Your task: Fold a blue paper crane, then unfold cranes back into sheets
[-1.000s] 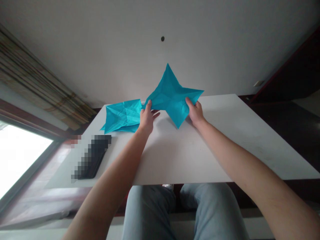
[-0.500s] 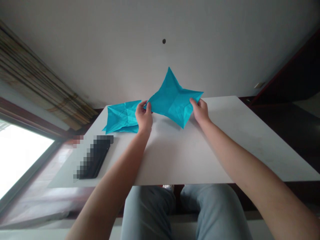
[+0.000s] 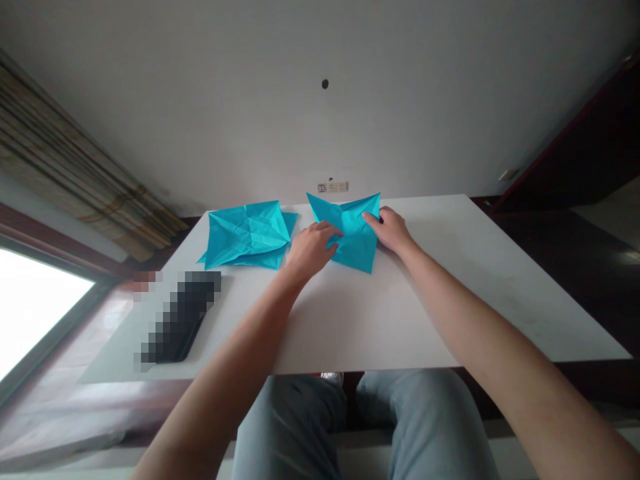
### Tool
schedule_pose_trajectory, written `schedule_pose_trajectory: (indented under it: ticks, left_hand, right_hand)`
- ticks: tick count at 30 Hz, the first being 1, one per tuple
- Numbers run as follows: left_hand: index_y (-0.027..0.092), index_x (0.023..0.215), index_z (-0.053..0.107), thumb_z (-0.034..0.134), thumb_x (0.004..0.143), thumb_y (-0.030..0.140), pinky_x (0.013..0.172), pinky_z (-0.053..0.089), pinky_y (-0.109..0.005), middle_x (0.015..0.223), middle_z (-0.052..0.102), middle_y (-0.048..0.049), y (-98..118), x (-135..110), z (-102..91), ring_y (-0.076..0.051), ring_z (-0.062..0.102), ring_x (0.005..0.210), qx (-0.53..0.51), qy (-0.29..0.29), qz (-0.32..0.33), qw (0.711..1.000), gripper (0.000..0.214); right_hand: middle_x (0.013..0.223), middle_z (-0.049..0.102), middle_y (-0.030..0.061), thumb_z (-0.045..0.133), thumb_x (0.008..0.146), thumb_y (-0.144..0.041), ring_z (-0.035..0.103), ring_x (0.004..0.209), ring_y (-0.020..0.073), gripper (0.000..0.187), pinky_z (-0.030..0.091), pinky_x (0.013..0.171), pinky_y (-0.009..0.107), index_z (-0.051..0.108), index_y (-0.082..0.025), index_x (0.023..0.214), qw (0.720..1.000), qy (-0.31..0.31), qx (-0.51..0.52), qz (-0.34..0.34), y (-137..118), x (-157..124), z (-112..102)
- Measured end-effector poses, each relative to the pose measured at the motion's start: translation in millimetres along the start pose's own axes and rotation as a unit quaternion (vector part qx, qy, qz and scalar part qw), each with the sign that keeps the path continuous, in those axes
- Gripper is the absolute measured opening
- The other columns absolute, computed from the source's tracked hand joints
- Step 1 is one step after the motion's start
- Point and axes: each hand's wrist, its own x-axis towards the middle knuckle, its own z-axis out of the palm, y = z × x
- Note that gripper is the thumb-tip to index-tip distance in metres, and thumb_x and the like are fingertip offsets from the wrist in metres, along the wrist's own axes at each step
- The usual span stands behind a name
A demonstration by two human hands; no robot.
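Observation:
A creased sheet of turquoise paper [image 3: 353,233] lies at the far middle of the white table, its back corners lifted. My right hand [image 3: 393,228] pinches its right edge, thumb on top and the other fingers behind it. Over the sheet's left part rests my left hand [image 3: 314,248], its fingers apart and slightly bent, covering the left corner. To the left are more turquoise folded papers [image 3: 245,233], overlapping in a loose stack with crossing creases; my left hand is just beside their right corner.
The white table [image 3: 360,333] reaches from my knees to the wall. A dark flat object [image 3: 185,320], partly pixelated, lies on its left side. Wall sockets [image 3: 333,187] sit just above the far edge. A curtain [image 3: 65,153] hangs at the left.
The sheet, held up between both hands before, has come down to the table and turned. My left hand has let go of its left corner and moved right onto it; my right hand still grips it.

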Motion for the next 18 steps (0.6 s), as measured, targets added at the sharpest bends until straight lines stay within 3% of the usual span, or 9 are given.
schedule_pose_trajectory:
  ticks: [2, 4, 7, 10, 12, 14, 16, 18]
  left_hand:
    - [0.023, 0.141, 0.083, 0.072, 0.103, 0.032, 0.129, 0.053, -0.057, 0.158, 0.075, -0.0151, -2.9, -1.1, 3.5, -0.041, 0.068, 0.149, 0.004, -0.024, 0.002, 1.0, 0.041]
    - [0.021, 0.154, 0.076, 0.072, 0.106, 0.043, 0.136, 0.047, -0.058, 0.169, 0.067, -0.0167, -2.7, -3.2, 7.0, -0.042, 0.062, 0.158, 0.017, -0.047, -0.002, 0.999, 0.053]
    - [0.017, 0.174, 0.057, 0.067, 0.109, 0.058, 0.144, 0.034, -0.063, 0.186, 0.047, -0.0188, 0.2, -6.6, 11.1, -0.044, 0.042, 0.175, 0.037, -0.08, -0.036, 0.995, 0.077]
    - [0.012, 0.184, 0.039, 0.066, 0.107, 0.073, 0.149, 0.019, -0.063, 0.194, 0.028, -0.0215, 1.3, -8.7, 13.4, -0.045, 0.018, 0.184, 0.039, -0.105, -0.089, 0.99, 0.101]
    - [0.013, 0.186, 0.035, 0.066, 0.103, 0.081, 0.15, 0.012, -0.063, 0.195, 0.022, -0.0216, 1.3, -9.4, 14.2, -0.044, 0.012, 0.185, 0.036, -0.117, -0.115, 0.986, 0.112]
    - [0.017, 0.187, 0.032, 0.066, 0.099, 0.088, 0.15, 0.008, -0.063, 0.196, 0.018, -0.0201, 1.5, -10.1, 14.5, -0.044, 0.008, 0.185, 0.038, -0.129, -0.128, 0.983, 0.119]
    - [0.019, 0.189, 0.029, 0.063, 0.097, 0.094, 0.15, 0.006, -0.063, 0.197, 0.012, -0.0186, 2.4, -10.7, 14.4, -0.043, 0.004, 0.185, 0.044, -0.145, -0.124, 0.981, 0.123]
    - [0.022, 0.19, 0.024, 0.057, 0.097, 0.096, 0.15, 0.004, -0.064, 0.197, 0.008, -0.0174, 3.5, -11.3, 14.0, -0.041, 0.0, 0.186, 0.046, -0.164, -0.111, 0.979, 0.124]
  right_hand:
    - [0.098, 0.072, 0.0094, 0.067, 0.1, -0.064, 0.067, 0.094, 0.0315, 0.04, 0.055, 0.096, 0.052, 0.058, -0.028, 0.087, 0.999, 0.023, -0.019, 0.021, 4.5, -0.2, 3.0]
    - [0.115, 0.074, 0.0125, 0.076, 0.094, -0.051, 0.069, 0.109, 0.0363, 0.032, 0.054, 0.102, 0.057, 0.063, -0.027, 0.11, 0.996, 0.062, -0.05, 0.028, 6.7, -1.7, 5.4]
    - [0.144, 0.065, 0.0228, 0.077, 0.089, -0.034, 0.061, 0.136, 0.0449, 0.055, 0.051, 0.108, 0.063, 0.056, -0.022, 0.138, 0.989, 0.103, -0.108, 0.003, 1.4, -6.8, 4.7]
    - [0.15, 0.059, 0.0271, 0.073, 0.091, -0.026, 0.056, 0.142, 0.0478, 0.058, 0.047, 0.11, 0.065, 0.055, -0.018, 0.145, 0.985, 0.1, -0.131, -0.043, -14.4, -13.7, -1.2]
    - [0.144, 0.065, 0.0252, 0.07, 0.095, -0.025, 0.059, 0.137, 0.0477, 0.045, 0.045, 0.112, 0.066, 0.064, -0.019, 0.138, 0.984, 0.07, -0.14, -0.084, -27.4, -18.5, -5.1]
    - [0.136, 0.073, 0.0204, 0.065, 0.099, -0.022, 0.061, 0.136, 0.0459, 0.022, 0.042, 0.116, 0.067, 0.075, -0.023, 0.119, 0.979, 0.008, -0.155, -0.135, -38.2, -23.1, -6.6]
    - [0.138, 0.078, 0.0157, 0.064, 0.103, -0.023, 0.066, 0.137, 0.0414, 0.023, 0.042, 0.121, 0.064, 0.081, -0.026, 0.118, 0.968, -0.071, -0.146, -0.192, -44.1, -26.5, -5.0]
    - [0.148, 0.079, 0.0124, 0.062, 0.107, -0.026, 0.069, 0.142, 0.0373, 0.032, 0.045, 0.125, 0.06, 0.081, -0.027, 0.132, 0.955, -0.148, -0.111, -0.23, -44.1, -28.1, -1.5]
